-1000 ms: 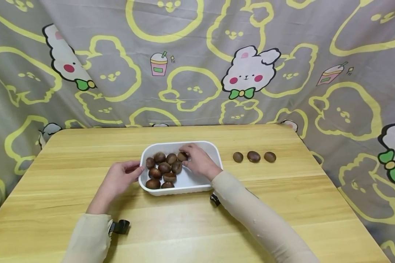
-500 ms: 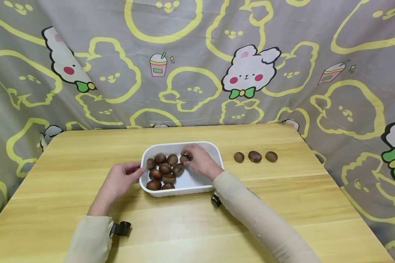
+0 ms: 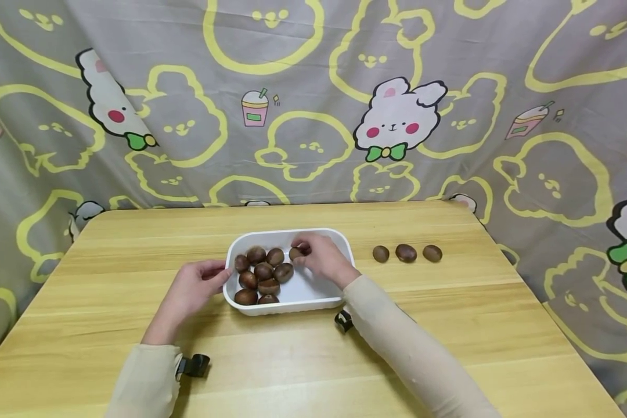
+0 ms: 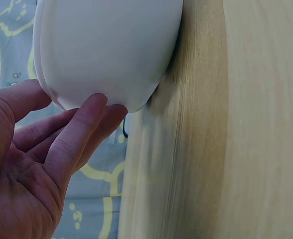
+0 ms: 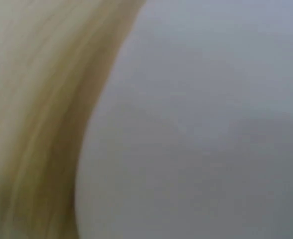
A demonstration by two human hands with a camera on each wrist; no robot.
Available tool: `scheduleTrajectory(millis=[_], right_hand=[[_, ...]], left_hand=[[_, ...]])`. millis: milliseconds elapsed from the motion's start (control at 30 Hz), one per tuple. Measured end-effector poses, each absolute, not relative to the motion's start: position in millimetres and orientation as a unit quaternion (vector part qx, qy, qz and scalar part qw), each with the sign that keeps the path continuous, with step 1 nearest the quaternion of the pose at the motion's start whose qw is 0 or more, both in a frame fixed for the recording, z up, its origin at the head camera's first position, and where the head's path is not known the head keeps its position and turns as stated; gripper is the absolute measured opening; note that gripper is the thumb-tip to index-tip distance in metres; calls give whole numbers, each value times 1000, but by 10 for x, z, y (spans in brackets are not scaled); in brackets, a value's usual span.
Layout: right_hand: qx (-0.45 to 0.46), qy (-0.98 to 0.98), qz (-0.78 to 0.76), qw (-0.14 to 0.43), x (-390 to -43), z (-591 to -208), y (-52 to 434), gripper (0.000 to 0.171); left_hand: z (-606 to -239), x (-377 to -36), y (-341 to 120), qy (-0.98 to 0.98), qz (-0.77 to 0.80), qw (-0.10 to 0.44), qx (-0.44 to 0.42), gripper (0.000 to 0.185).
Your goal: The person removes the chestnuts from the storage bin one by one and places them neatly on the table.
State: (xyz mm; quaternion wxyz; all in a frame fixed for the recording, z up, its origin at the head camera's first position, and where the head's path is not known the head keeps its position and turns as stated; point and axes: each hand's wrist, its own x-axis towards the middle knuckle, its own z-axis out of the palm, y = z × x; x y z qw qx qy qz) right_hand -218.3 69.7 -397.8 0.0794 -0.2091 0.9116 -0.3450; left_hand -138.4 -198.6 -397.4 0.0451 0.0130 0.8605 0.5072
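A shallow white plastic tray with rounded corners (image 3: 345,247) sits mid-way across the pale wooden table (image 3: 110,325), its long axis running left to right. The right hand (image 3: 324,258) reaches into it and pinches a glossy brown chestnut (image 3: 295,253) at the tray's far side. The left hand (image 3: 190,287) rests relaxed fingers against the tray's left wall (image 4: 106,55) (fingertips touching, not curled round). Other chestnuts (image 3: 261,273) cluster in the tray's left half. Three loose chestnuts (image 3: 406,253) lie in a row to the right, well apart from the tray. The right wrist view is only blur.
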Motion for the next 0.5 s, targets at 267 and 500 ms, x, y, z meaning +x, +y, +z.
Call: scheduleTrajectory(millis=[267, 500], right_hand=[[-204, 909, -359, 65, -2160, -3885, 813, 32], [-176, 898, -399, 61, -2128, -3769, 1015, 30]], left_hand=[[-3973, -1395, -1985, 862, 505, 43, 13, 37], [-3963, -1399, -1985, 866, 497, 44, 17, 37]])
